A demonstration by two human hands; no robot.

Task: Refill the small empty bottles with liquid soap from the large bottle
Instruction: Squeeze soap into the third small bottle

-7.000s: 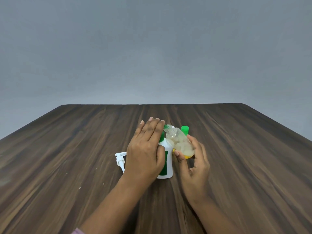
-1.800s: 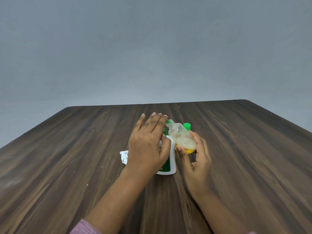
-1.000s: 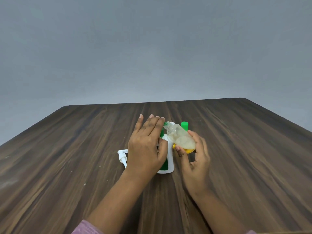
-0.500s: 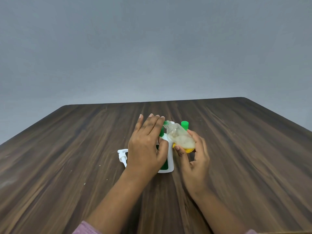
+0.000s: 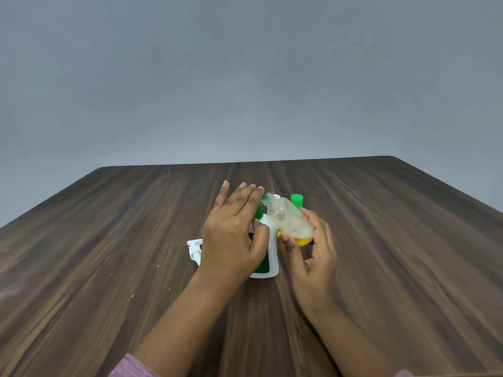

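So, table: dark wood, filling the lower half of the frame; everything sits near its centre.
Left hand: just left of centre, laid over the white bottle. Your thumb is bent onto its near face; your fingers are straight, close together, and reach past its top.
Right hand: just right of centre, thumb and fingers pinching the clear bottle low on its body.
White bottle: upright at centre on the table, green label. Your left fingers hide its top, so I cannot tell whether it is open.
Clear bottle: held off the table and tilted. Its long axis runs from the base at lower right, where yellow soap pools, to the open mouth at upper left, just beside your left fingertips.
Pump head: white, lying on the table left of your left hand.
Green cap: behind the clear bottle, to its upper right.
Next move: probably turns on lining that mouth up with the hidden neck. Your right hand steers; your left only steadies.
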